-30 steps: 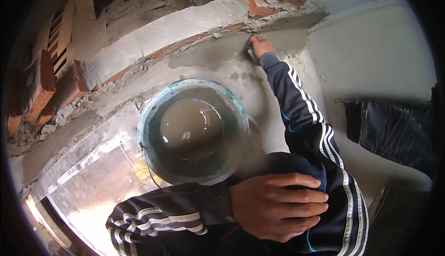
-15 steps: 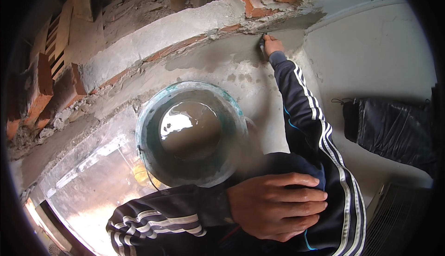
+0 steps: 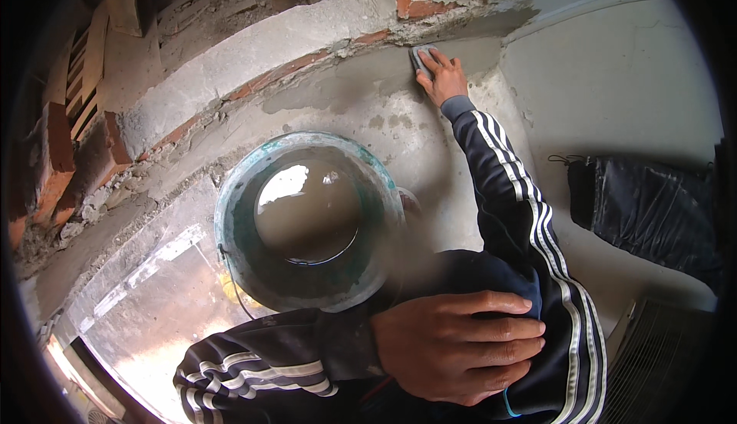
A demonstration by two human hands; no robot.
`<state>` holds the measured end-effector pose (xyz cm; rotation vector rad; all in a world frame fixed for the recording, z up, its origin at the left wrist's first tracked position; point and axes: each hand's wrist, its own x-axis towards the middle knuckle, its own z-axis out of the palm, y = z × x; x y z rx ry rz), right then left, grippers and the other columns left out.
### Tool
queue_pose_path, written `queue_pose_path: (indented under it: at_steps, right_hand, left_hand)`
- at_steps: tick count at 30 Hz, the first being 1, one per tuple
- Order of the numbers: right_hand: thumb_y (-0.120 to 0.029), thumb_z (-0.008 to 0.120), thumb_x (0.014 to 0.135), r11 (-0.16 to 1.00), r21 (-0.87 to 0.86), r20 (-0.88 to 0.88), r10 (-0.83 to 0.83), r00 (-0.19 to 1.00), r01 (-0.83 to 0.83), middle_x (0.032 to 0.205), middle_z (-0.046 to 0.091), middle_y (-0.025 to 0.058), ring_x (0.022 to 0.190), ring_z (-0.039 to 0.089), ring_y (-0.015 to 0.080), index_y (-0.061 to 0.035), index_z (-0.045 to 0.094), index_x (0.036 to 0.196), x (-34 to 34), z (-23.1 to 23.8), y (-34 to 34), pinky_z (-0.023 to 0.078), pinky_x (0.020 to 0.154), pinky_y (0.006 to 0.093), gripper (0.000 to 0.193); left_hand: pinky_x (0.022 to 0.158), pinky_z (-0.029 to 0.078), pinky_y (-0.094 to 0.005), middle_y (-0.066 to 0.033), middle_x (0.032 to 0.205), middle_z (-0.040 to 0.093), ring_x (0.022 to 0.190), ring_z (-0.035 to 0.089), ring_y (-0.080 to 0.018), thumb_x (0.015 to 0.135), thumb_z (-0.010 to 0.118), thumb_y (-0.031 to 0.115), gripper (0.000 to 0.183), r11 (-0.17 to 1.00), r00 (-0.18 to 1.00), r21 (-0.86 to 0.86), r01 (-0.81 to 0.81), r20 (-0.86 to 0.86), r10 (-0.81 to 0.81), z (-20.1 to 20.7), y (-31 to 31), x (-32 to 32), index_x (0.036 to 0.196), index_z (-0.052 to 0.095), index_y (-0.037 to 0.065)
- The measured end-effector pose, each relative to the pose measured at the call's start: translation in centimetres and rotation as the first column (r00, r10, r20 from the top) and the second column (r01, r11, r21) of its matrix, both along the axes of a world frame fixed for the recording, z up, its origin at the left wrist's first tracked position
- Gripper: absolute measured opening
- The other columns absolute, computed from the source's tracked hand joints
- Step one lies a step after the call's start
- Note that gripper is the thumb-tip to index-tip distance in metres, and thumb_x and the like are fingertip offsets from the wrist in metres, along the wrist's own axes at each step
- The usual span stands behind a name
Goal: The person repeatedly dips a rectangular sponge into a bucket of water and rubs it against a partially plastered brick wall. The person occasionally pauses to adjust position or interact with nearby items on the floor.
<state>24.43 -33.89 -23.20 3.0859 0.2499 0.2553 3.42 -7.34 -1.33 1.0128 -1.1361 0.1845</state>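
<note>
Up by the wall, my right hand [image 3: 445, 80] is closed on a small grey sponge-like block [image 3: 421, 59]. The block lies against a strip of damp grey plaster [image 3: 376, 67] just below the broken brick edge. In the foreground my left hand [image 3: 461, 343] rests on a dark-clothed knee [image 3: 491, 270], its fingers stretched over it with nothing seen in them. A teal-rimmed bucket [image 3: 230, 224] of murky water [image 3: 322, 209] stands ahead of the left forearm, apart from both hands.
Rough brickwork [image 3: 54, 155] and a broken mortar ledge [image 3: 276, 48] run along the far left. On the right lies a black bundle [image 3: 645, 213] beside a smooth grey wall [image 3: 614, 79]. A stained pale sheet [image 3: 153, 301] lies left of the bucket.
My right hand has turned over the block, which now shows its flat face instead of its edge. The whole view has shifted slightly. My left hand remains on the knee.
</note>
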Motion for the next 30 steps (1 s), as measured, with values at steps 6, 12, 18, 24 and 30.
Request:
queue_pose_path:
  at_steps: [6,12,18,24,30]
  right_hand:
    - [-0.036,0.059,0.08,0.997,0.071,-0.066,0.018,0.998,-0.014,0.124,0.053,0.0069,0.103,0.05,0.0297,-0.0201,0.058,0.121,-0.1,-0.2,-1.0,0.038,0.093,0.0368,0.043]
    - [-0.034,0.062,0.077,0.992,0.116,0.02,-0.045,0.999,0.042,0.122,0.054,0.0044,0.103,0.05,0.0305,-0.0205,0.062,0.116,-0.8,-0.6,-1.0,0.04,0.092,0.0377,0.041]
    - [-0.035,0.063,0.077,0.971,0.223,-0.067,-0.072,0.995,0.085,0.122,0.055,0.0007,0.102,0.05,0.0303,-0.0217,0.064,0.113,-1.5,1.4,-0.6,0.043,0.091,0.0376,0.038]
    - [-0.035,0.064,0.077,0.984,0.174,0.054,-0.03,0.998,0.021,0.123,0.055,0.0031,0.1,0.05,0.0306,-0.0215,0.063,0.115,0.3,0.0,-1.4,0.044,0.089,0.0374,0.04]
    - [-0.034,0.064,0.077,0.987,0.15,0.214,0.023,0.976,-0.056,0.122,0.055,0.0051,0.098,0.05,0.0308,-0.0197,0.063,0.115,0.1,-1.5,-1.4,0.044,0.087,0.0376,0.04]
  left_hand:
    - [0.096,0.042,-0.0431,-0.0117,0.102,0.059,0.105,0.054,-0.0253,0.076,0.057,0.02,0.026,0.999,0.999,0.012,-0.032,0.003,0.032,-0.1,-0.3,0.1,0.091,0.062,0.0]
    - [0.096,0.043,-0.0421,-0.012,0.102,0.059,0.104,0.055,-0.0252,0.075,0.057,0.02,0.026,1.0,1.0,0.002,-0.021,-0.002,0.021,0.2,-0.5,0.4,0.09,0.062,-0.001]
    - [0.095,0.043,-0.0415,-0.0117,0.103,0.059,0.105,0.054,-0.0246,0.077,0.056,0.02,0.025,0.995,0.995,0.005,-0.101,-0.016,0.101,0.0,-0.4,0.4,0.091,0.062,-0.001]
    - [0.095,0.043,-0.0411,-0.012,0.102,0.059,0.103,0.055,-0.0247,0.078,0.055,0.017,0.023,0.999,0.998,-0.008,-0.045,-0.032,0.045,0.3,-0.8,0.7,0.089,0.062,-0.001]
    - [0.09,0.045,-0.0379,-0.0088,0.098,0.064,0.098,0.059,-0.0214,0.077,0.06,0.022,0.019,0.972,0.978,-0.112,-0.205,-0.071,0.198,-0.2,-2.7,-0.2,0.083,0.065,0.005]
